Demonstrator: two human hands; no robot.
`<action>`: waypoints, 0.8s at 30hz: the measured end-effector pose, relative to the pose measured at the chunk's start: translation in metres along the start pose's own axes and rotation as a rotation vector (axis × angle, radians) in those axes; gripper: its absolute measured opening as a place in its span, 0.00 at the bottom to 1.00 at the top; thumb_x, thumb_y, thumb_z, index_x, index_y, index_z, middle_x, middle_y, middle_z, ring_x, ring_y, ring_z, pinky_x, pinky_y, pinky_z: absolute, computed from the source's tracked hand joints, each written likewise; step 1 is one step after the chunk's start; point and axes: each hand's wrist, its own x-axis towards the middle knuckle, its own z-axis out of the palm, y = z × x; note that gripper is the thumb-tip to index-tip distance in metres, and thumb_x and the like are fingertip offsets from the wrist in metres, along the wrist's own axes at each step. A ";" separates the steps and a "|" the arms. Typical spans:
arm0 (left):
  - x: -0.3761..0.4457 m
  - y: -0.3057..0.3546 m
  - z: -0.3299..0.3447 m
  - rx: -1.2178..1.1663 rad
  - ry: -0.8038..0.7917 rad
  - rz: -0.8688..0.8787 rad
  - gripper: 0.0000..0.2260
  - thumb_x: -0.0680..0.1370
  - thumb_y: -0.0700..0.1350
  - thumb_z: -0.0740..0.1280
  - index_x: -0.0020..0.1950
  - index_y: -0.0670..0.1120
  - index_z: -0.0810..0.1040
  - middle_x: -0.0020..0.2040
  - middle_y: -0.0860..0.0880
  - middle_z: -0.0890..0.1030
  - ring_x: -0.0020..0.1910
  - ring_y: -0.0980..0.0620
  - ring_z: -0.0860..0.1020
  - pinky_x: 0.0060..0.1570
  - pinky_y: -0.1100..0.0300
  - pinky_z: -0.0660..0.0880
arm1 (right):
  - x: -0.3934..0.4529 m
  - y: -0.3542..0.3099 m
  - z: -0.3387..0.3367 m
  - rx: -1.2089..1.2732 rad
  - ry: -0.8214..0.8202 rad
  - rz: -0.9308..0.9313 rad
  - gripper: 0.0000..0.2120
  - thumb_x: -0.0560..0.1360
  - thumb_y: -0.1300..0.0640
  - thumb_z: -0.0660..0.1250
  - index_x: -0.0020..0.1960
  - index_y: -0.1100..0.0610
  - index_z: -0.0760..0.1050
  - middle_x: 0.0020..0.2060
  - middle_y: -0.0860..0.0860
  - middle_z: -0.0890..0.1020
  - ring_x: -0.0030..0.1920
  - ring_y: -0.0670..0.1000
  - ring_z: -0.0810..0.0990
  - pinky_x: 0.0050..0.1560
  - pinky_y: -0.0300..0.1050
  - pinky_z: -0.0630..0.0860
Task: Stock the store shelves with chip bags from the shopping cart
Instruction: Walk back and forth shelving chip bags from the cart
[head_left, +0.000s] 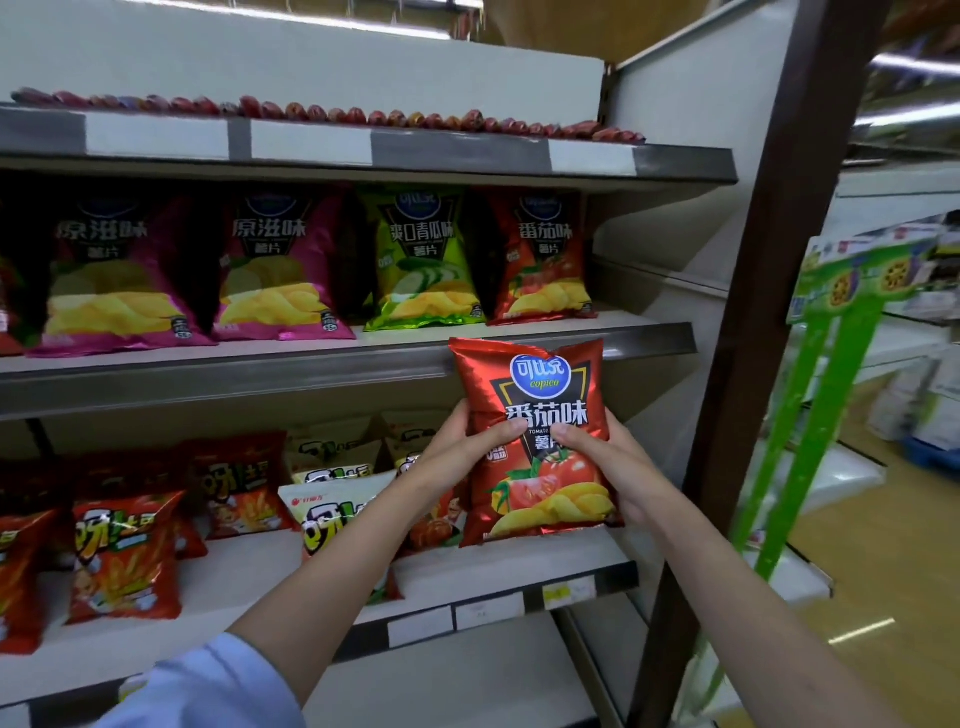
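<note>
A person stands at a store shelf unit, both bare hands raised and holding one red tomato chip bag upright in front of the shelves. The left hand grips the bag's left edge, thumb curled across the front; the right hand grips the right edge, thumb pressed on the front too, so the bag is pinched between both hands. The bag's long axis runs vertically, its top seam up and leaning slightly left, printed face toward the camera. Its top overlaps the metal front edge of the middle shelf; its bottom hangs before the lower shelf.

On the middle shelf stand two magenta chip bags, a green cucumber bag and a matching red tomato bag, with bare shelf to its right. The lower shelf holds red and white fry-snack bags. No shopping cart is in view.

The step appears to be carrying this bag to its place. The likely next move is lifting it over the shelf edge and setting it upright, face out, by the matching tomato bag
</note>
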 end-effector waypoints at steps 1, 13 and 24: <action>0.006 0.004 0.002 0.015 -0.004 0.011 0.29 0.68 0.56 0.75 0.65 0.54 0.69 0.57 0.56 0.80 0.51 0.59 0.81 0.47 0.67 0.77 | 0.002 -0.004 -0.003 0.006 0.003 -0.016 0.30 0.65 0.52 0.78 0.64 0.49 0.71 0.53 0.53 0.84 0.51 0.55 0.85 0.49 0.51 0.81; 0.060 0.071 -0.009 0.215 -0.252 -0.107 0.28 0.67 0.69 0.65 0.59 0.52 0.76 0.52 0.53 0.83 0.49 0.53 0.82 0.42 0.59 0.79 | 0.050 -0.071 -0.031 -0.065 0.035 0.008 0.27 0.65 0.46 0.75 0.60 0.56 0.75 0.48 0.58 0.85 0.46 0.56 0.85 0.46 0.50 0.82; 0.119 0.114 -0.026 0.283 -0.212 -0.090 0.25 0.75 0.66 0.60 0.56 0.46 0.79 0.41 0.49 0.83 0.34 0.55 0.82 0.28 0.62 0.76 | 0.115 -0.109 -0.035 -0.144 0.060 -0.030 0.33 0.63 0.39 0.70 0.62 0.57 0.75 0.48 0.57 0.86 0.44 0.55 0.86 0.43 0.48 0.82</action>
